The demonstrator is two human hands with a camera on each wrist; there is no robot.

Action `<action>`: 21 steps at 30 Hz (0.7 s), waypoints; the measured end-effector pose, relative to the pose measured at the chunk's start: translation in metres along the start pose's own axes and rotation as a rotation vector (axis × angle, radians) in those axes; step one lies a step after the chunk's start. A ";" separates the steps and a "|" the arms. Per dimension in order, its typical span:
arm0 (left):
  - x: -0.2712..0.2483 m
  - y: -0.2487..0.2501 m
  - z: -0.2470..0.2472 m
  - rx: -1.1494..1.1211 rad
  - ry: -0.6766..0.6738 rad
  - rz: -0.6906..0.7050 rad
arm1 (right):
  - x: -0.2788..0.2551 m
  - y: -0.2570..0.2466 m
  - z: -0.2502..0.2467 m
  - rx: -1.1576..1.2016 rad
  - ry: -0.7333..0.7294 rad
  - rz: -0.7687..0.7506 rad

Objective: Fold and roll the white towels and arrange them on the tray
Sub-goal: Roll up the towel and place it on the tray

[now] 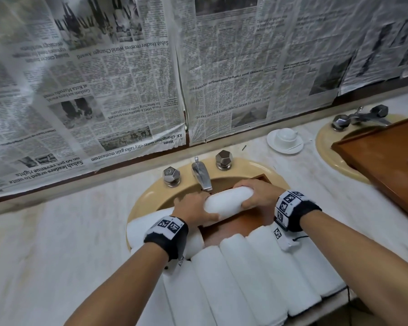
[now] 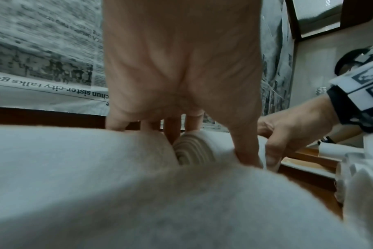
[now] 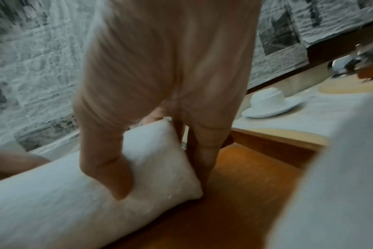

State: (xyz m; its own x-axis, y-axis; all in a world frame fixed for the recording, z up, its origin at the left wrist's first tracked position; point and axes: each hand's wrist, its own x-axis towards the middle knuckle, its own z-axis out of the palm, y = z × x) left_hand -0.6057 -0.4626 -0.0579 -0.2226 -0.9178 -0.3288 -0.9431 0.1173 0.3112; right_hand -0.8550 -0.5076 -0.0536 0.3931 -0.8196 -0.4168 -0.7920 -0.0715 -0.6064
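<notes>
A rolled white towel (image 1: pixel 227 201) is held between the two hands, one at each end, just above the bare floor of a wooden tray (image 1: pixel 236 225) that sits over a beige sink (image 1: pixel 151 196). The left hand (image 1: pixel 193 210) is curled round the roll's left end, with the thumb laid along its near side and the fingers closed over the far side; in the left wrist view the spiral of the rolled end (image 2: pixel 192 151) is seen below the fingers (image 2: pixel 245 151). The right hand (image 1: pixel 257 192) is wrapped round the right end, the thumb pressed into the near face and the fingers bent behind and under it, as the right wrist view shows (image 3: pixel 166 104). Both forearms are stretched forward from the lower edge of the head view, with marker bands worn at the wrists. Nearer the body than the hands, a row of rolled towels (image 1: pixel 257 274) lies side by side across the tray's near part; the row's lower ends are cut off by the frame. A faucet (image 1: pixel 201 174) stands just beyond the hands, its spout partly hidden by the roll. To the right of the right hand, a white cup on a saucer (image 1: pixel 285 140) rests on the counter (image 1: pixel 68 231), and a second wooden tray (image 1: pixel 382 156) is cut off at the right edge. The right wrist view is blurred, so fine detail of the fingertips cannot be made out.
</notes>
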 end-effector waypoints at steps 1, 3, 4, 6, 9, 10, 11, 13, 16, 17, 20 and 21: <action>0.000 -0.005 0.001 -0.007 -0.008 -0.023 | 0.004 -0.001 0.001 -0.044 -0.011 -0.011; 0.001 -0.014 0.003 -0.017 -0.025 -0.052 | 0.010 -0.006 0.005 -0.151 -0.038 -0.010; 0.000 -0.017 0.005 -0.023 -0.027 -0.054 | 0.012 -0.007 0.008 -0.194 -0.047 0.000; -0.002 -0.021 0.006 -0.036 -0.023 -0.050 | 0.015 -0.008 0.011 -0.235 -0.047 0.017; -0.002 -0.028 0.006 -0.089 0.012 -0.054 | 0.016 -0.006 0.011 -0.239 0.007 0.022; -0.002 -0.030 0.006 -0.107 0.022 -0.063 | 0.016 -0.004 0.011 -0.237 0.032 0.028; -0.002 -0.031 0.005 -0.113 0.030 -0.073 | 0.015 -0.003 0.011 -0.240 0.052 0.032; -0.003 -0.030 0.003 -0.102 0.026 -0.087 | 0.016 -0.005 0.014 -0.254 0.065 0.013; -0.004 -0.028 0.003 -0.074 0.024 -0.113 | 0.020 -0.013 0.016 -0.298 0.028 -0.036; -0.005 -0.029 0.004 -0.071 0.024 -0.118 | 0.020 -0.016 0.016 -0.311 0.013 -0.042; -0.005 -0.034 0.005 -0.074 0.011 -0.112 | 0.021 -0.018 0.015 -0.305 -0.004 -0.037; -0.005 -0.035 0.005 -0.081 0.010 -0.111 | 0.021 -0.018 0.015 -0.302 -0.006 -0.031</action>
State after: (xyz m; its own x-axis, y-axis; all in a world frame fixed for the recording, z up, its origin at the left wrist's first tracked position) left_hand -0.5727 -0.4599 -0.0716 -0.1153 -0.9270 -0.3568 -0.9387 -0.0158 0.3444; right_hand -0.8255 -0.5149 -0.0615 0.4217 -0.8109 -0.4057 -0.8822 -0.2635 -0.3903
